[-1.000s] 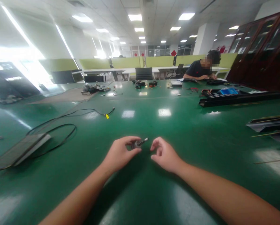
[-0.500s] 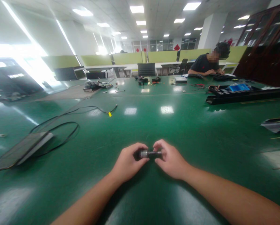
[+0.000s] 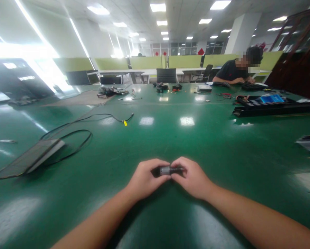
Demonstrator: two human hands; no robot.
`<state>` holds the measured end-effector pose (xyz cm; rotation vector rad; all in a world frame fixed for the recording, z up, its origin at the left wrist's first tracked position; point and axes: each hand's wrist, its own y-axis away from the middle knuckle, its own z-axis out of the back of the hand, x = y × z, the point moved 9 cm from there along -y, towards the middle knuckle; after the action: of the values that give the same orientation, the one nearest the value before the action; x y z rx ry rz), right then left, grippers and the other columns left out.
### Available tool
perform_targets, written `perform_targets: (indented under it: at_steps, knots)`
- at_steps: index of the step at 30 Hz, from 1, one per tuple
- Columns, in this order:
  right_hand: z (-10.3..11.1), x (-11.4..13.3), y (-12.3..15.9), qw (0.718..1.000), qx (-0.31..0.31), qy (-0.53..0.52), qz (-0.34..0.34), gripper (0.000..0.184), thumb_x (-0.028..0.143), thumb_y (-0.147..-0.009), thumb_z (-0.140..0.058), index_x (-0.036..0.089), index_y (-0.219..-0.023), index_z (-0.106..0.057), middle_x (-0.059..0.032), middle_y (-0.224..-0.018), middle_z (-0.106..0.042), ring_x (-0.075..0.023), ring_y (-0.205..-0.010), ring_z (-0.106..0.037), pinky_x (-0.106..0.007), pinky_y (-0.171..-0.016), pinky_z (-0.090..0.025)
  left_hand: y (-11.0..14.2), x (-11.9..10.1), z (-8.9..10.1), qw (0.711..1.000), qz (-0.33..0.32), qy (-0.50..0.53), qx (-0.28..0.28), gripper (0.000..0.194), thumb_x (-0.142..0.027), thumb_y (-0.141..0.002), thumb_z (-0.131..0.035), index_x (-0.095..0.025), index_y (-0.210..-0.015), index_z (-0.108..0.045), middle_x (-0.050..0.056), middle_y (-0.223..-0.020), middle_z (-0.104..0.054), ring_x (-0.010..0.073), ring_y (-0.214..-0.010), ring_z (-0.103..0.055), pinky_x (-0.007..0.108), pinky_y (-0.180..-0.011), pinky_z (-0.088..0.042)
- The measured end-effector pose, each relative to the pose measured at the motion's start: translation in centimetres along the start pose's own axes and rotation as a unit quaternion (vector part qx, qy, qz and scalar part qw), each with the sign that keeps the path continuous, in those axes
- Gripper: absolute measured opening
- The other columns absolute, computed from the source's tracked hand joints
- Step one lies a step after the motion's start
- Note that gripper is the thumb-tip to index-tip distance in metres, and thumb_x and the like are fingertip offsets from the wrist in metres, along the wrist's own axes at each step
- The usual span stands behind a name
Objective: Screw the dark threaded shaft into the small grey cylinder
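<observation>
My left hand (image 3: pixel 147 178) curls its thumb and fingers around the thicker left end of a small black-and-silver cylinder (image 3: pixel 165 170), shaped like a small flashlight. The cylinder lies crosswise, low over the green table. At its thinner dark end, my right hand (image 3: pixel 193 178) is closed with thumb and fingers around it. The fingertips of both hands almost meet at the middle of the cylinder. Both ends of it are partly hidden inside the hands, and blur hides its finer detail.
A flat grey panel (image 3: pixel 27 158) with a looped black cable (image 3: pixel 88 138) lies on the green table (image 3: pixel 155 138) to the left. Electronic parts (image 3: pixel 112 91) lie farther back. A long black tray (image 3: pixel 271 110) stands at right, near a seated person (image 3: pixel 232 71).
My right hand has come closer to my left, and the gap between their fingertips has narrowed. The thumb and fingers have closed more around the cylinder. The view has shifted slightly.
</observation>
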<state>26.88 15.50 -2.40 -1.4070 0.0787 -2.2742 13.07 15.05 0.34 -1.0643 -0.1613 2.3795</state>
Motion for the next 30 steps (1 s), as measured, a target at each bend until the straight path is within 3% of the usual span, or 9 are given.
perform_targets:
  at_steps: [5,30]
  knots:
    - [-0.31,-0.43,-0.07,1.000,0.011,-0.005,-0.010,0.009,0.015,-0.081,-0.070,0.020,-0.088,-0.071,-0.0024,-0.086,-0.069,-0.0177,-0.080,-0.063,-0.027,-0.071,-0.046,0.17,0.25,-0.34,1.000,0.008,-0.007,0.002,0.021,-0.029,-0.079,-0.075,-0.022,-0.098,-0.073,0.003,-0.095,-0.075,0.0186,-0.086,-0.069,0.028,-0.079,-0.052]
    - [0.06,-0.07,-0.20,1.000,0.008,-0.007,-0.013,0.009,0.013,-0.076,-0.072,0.019,-0.083,-0.072,-0.0007,-0.080,-0.068,-0.0160,-0.075,-0.062,-0.025,-0.067,-0.044,0.03,-0.29,-0.15,1.000,0.013,-0.024,0.002,0.022,-0.030,-0.077,-0.074,-0.022,-0.097,-0.075,0.005,-0.095,-0.076,0.0206,-0.086,-0.070,0.030,-0.081,-0.055]
